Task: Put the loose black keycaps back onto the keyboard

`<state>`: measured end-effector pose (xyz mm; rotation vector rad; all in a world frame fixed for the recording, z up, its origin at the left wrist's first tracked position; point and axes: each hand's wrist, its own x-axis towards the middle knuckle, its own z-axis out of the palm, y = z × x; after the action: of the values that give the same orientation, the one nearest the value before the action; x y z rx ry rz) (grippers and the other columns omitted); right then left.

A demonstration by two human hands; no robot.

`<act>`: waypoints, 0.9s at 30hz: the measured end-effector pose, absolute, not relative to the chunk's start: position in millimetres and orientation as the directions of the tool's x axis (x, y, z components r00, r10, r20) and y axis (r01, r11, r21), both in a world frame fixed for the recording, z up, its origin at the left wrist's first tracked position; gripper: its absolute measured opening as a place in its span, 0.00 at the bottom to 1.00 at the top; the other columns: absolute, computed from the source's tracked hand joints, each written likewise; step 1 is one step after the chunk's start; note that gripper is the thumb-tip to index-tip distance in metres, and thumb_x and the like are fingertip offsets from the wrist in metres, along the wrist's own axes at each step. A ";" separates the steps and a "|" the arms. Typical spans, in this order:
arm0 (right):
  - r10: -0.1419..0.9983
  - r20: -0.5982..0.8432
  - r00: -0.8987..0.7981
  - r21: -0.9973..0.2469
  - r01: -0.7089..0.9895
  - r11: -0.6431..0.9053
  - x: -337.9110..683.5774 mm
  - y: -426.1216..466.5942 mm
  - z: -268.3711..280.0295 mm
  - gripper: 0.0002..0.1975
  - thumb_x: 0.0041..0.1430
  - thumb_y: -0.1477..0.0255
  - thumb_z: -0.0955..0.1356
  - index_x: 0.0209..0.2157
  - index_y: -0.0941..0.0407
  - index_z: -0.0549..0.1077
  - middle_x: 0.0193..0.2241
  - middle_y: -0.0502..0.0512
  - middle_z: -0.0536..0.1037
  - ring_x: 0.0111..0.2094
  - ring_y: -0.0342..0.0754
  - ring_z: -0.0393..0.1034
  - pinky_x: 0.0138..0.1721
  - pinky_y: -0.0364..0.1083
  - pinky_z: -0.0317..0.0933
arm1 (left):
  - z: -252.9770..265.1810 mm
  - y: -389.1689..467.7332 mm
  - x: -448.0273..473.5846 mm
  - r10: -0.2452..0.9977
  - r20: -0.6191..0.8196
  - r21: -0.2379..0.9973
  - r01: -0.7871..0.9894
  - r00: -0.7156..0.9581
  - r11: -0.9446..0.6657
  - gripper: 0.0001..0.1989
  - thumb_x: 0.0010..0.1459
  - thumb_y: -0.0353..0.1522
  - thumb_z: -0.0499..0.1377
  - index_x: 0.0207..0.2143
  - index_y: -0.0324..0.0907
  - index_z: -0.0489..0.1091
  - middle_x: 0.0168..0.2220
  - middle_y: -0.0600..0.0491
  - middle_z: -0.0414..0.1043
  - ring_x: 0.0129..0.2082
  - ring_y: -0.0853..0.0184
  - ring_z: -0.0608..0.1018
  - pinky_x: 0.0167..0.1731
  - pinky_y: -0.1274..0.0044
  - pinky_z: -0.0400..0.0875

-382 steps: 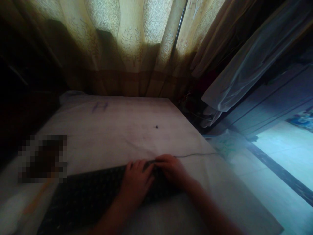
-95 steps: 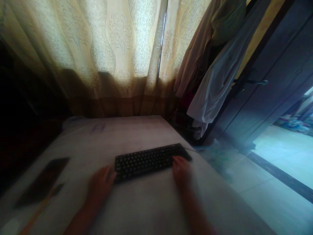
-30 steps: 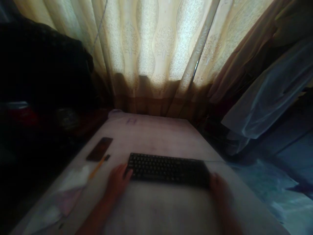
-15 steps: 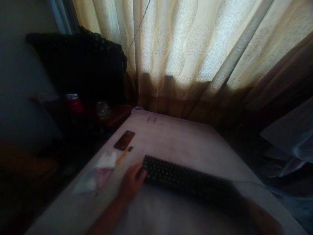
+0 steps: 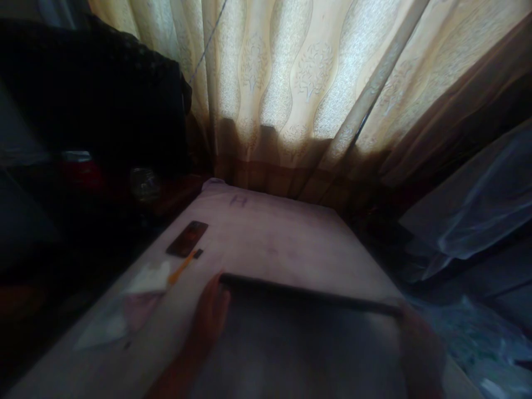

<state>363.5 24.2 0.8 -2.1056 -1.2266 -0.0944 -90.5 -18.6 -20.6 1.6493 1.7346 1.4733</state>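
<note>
A black keyboard point(image 5: 310, 295) runs across the near part of the cloth-covered surface, turned so that just a narrow dark edge shows; its keys are out of sight. My left hand point(image 5: 211, 310) is closed round its left end, thumb on the near side. Around the right end my right hand point(image 5: 421, 343) is wrapped, dark and blurred by motion. Dark shadow lies on the cloth below the keyboard. Left of my left hand is an orange-handled brush point(image 5: 183, 267) with a small black head. Beyond it rests a dark reddish phone point(image 5: 187, 239).
A white and pink plastic packet point(image 5: 141, 305) lies along the left edge of the pale cloth point(image 5: 282, 233). At the far left stands a large dark covered shape point(image 5: 116, 105). Patterned curtains point(image 5: 307, 66) hang behind. Clear plastic point(image 5: 474, 332) is heaped at the right.
The keyboard has tipped from lying face-up with keys showing to standing edge-on. My right hand has moved up and left in view with its end. The whole view has shifted rightward.
</note>
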 end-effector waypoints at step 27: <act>0.825 0.307 0.475 -0.414 0.847 -0.333 270.2 132.2 12.4 0.25 0.63 0.66 0.59 0.57 0.64 0.69 0.55 0.72 0.71 0.57 0.60 0.65 0.53 0.56 0.58 | -12.7 85.6 -120.7 0.946 0.137 0.762 0.642 -0.294 0.089 0.15 0.60 0.40 0.53 0.33 0.42 0.76 0.37 0.48 0.80 0.41 0.57 0.80 0.44 0.68 0.74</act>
<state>270.2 132.2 12.4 -2.2033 -1.3820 -0.0557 -120.7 85.6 -12.7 1.5616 1.9836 1.0566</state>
